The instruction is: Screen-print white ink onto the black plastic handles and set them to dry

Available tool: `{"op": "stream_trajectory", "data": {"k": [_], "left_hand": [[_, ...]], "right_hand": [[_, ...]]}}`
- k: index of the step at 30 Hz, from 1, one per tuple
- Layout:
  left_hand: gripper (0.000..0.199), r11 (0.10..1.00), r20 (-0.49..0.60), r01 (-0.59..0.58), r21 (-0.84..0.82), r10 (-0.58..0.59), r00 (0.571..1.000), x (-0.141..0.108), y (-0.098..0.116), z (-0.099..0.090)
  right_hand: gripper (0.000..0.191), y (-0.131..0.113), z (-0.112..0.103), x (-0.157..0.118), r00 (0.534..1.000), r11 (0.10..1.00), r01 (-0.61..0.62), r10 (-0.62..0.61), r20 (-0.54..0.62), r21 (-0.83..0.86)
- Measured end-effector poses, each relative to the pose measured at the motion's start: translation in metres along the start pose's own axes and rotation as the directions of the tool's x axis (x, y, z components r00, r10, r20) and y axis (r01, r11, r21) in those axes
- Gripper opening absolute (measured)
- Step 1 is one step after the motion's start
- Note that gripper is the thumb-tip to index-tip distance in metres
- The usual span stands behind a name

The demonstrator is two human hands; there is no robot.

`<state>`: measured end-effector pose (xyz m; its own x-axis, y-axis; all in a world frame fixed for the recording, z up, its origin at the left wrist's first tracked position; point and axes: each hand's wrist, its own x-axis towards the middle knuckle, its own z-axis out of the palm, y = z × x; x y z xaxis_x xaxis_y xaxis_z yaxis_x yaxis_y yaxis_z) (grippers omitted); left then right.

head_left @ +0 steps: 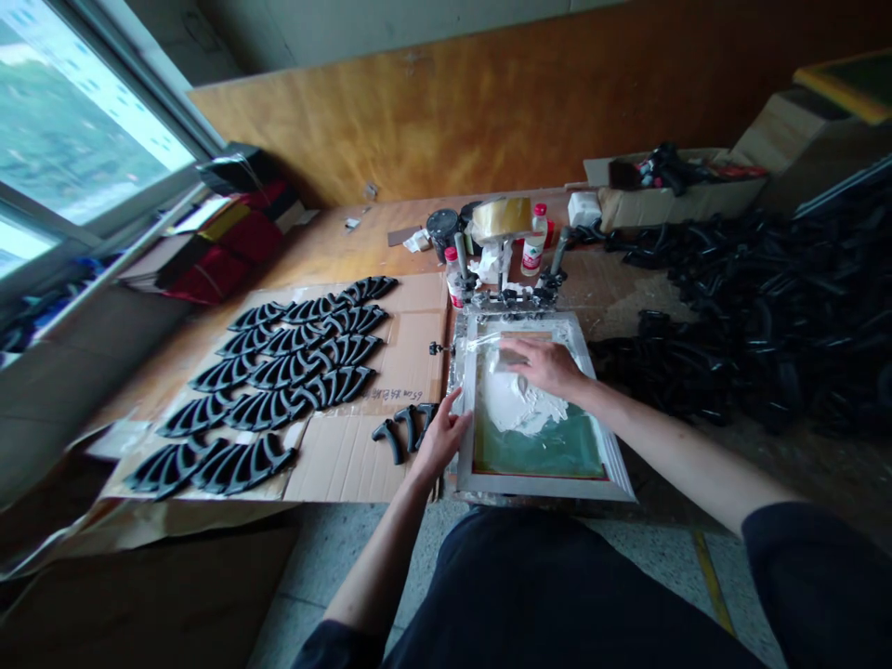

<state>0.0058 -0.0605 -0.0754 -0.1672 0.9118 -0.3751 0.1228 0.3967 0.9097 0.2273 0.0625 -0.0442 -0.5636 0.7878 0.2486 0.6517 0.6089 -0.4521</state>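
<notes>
My right hand (547, 367) is over a silkscreen frame (620, 469), its fingers closed on a pale, paste-smeared, scraper-like piece mostly hidden under them. Thick white paste (519, 404) lies across the green mesh (540, 453) by the fingertips. At the left rail of the frame is my left hand (444, 435), thumb and forefinger spread apart. I cannot tell whether it presses on the rail. Beside that hand, a few black curved handle-like parts (390, 439) lie on cardboard. A metal clamp fixture (512, 297) stands at the frame's far end.
Rows of black curved parts (307, 358) cover the cardboard (341, 460) at left. A large heap of black parts (753, 307) lies at right. Behind the frame stand a tape roll (502, 218), red-capped bottles (533, 242) and a dark tub (443, 232). An open carton (683, 200) sits behind.
</notes>
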Motion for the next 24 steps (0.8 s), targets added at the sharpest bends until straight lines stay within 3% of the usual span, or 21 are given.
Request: {"op": "stream_trajectory", "data": {"k": [2,4,6,8,10,11,13,14,16,18,19,21,22,24], "left_hand": [[0.066,0.997,0.012,-0.035,-0.072,0.036,0.999,-0.006,0.017,-0.004],[0.057,0.986,-0.002,-0.081,-0.145,0.082,0.997,-0.011,0.040,-0.006],[0.053,0.953,-0.073,-0.196,-0.230,0.184,0.980,-0.011,0.067,-0.004],[0.050,0.883,-0.152,-0.351,-0.313,0.318,0.936,-0.005,0.098,0.001],[0.047,0.811,-0.168,-0.445,-0.381,0.412,0.895,0.006,0.126,0.007],[0.047,0.794,-0.147,-0.451,-0.408,0.430,0.891,0.012,0.137,0.009],[0.050,0.781,-0.126,-0.432,-0.451,0.423,0.897,0.020,0.146,0.016],[0.051,0.771,-0.157,-0.427,-0.472,0.403,0.902,0.022,0.143,0.020],[0.052,0.790,-0.162,-0.338,-0.512,0.297,0.941,0.020,0.121,0.032],[0.055,0.857,0.022,-0.071,-0.510,0.096,0.995,0.009,0.082,0.049],[0.057,0.880,0.194,0.123,-0.458,-0.036,0.980,0.002,0.061,0.059],[0.056,0.843,0.363,0.349,-0.410,-0.200,0.910,-0.013,0.023,0.077],[0.055,0.813,0.381,0.391,-0.432,-0.229,0.896,-0.019,0.009,0.082],[0.053,0.772,0.321,0.383,-0.508,-0.243,0.915,-0.025,-0.011,0.079]], "right_hand": [[0.051,0.013,-0.022,0.028,0.995,0.997,-0.081,0.080,-0.062,-0.002],[0.046,0.039,-0.048,0.040,0.975,0.984,-0.173,0.176,-0.138,0.034],[0.036,0.071,-0.070,0.035,0.913,0.951,-0.294,0.310,-0.264,0.098],[0.033,0.099,-0.076,0.017,0.814,0.886,-0.442,0.462,-0.351,0.141],[0.028,0.110,-0.061,-0.006,0.764,0.827,-0.543,0.558,-0.324,0.143],[0.025,0.109,-0.046,-0.017,0.780,0.824,-0.552,0.566,-0.267,0.132],[0.020,0.092,-0.008,-0.037,0.867,0.876,-0.474,0.483,-0.127,0.092],[0.021,0.079,0.012,-0.045,0.925,0.926,-0.376,0.377,-0.040,0.030],[0.021,0.049,0.043,-0.056,0.964,0.963,-0.249,0.257,0.070,-0.105],[0.016,0.019,0.061,-0.061,0.955,0.947,-0.245,0.273,0.118,-0.205],[0.014,0.004,0.065,-0.063,0.947,0.937,-0.269,0.299,0.116,-0.221],[0.012,-0.020,0.065,-0.067,0.958,0.951,-0.251,0.270,0.092,-0.179],[0.011,-0.028,0.064,-0.068,0.975,0.974,-0.192,0.203,0.088,-0.124],[0.015,-0.028,0.058,-0.070,0.993,0.996,-0.086,0.083,0.080,0.033]]}}
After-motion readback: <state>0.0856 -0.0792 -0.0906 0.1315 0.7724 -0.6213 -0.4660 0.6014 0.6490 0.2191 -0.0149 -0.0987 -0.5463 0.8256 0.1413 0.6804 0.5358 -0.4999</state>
